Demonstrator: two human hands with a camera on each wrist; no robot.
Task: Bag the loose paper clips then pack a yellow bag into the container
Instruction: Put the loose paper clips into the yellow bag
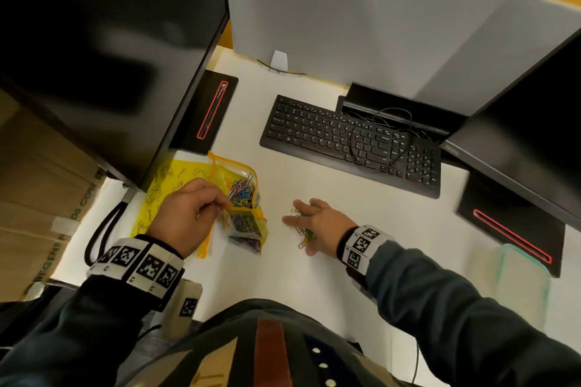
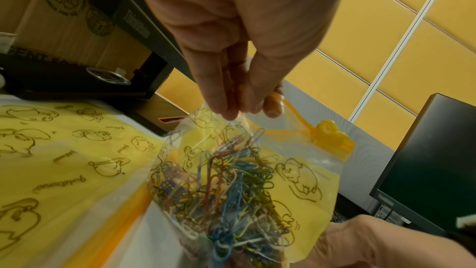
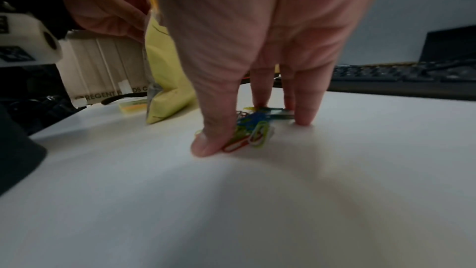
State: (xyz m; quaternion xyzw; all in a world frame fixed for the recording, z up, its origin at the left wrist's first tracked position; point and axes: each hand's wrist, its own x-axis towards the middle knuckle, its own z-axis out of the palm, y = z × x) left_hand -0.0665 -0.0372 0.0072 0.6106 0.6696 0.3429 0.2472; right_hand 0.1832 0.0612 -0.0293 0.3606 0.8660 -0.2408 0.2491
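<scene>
A yellow zip bag [image 1: 242, 195] holding many coloured paper clips stands on the white desk [image 1: 283, 276] at the left. My left hand [image 1: 224, 203] pinches its open rim and holds it up; the left wrist view shows the fingertips [image 2: 231, 113] on the clear plastic above the clips [image 2: 219, 191]. A small heap of loose paper clips [image 1: 303, 236] lies to the right of the bag. My right hand [image 1: 298, 228] rests over that heap with straight, spread fingers. In the right wrist view the thumb [image 3: 206, 146] touches the clips [image 3: 257, 131].
A flat yellow bag [image 1: 163, 192] lies under the left monitor [image 1: 110, 41]. A clear teal-rimmed container [image 1: 518, 276] stands at the desk's right edge. A black keyboard [image 1: 345, 141] with a cable lies behind the hands. The right monitor's base [image 1: 509, 229] is near the container.
</scene>
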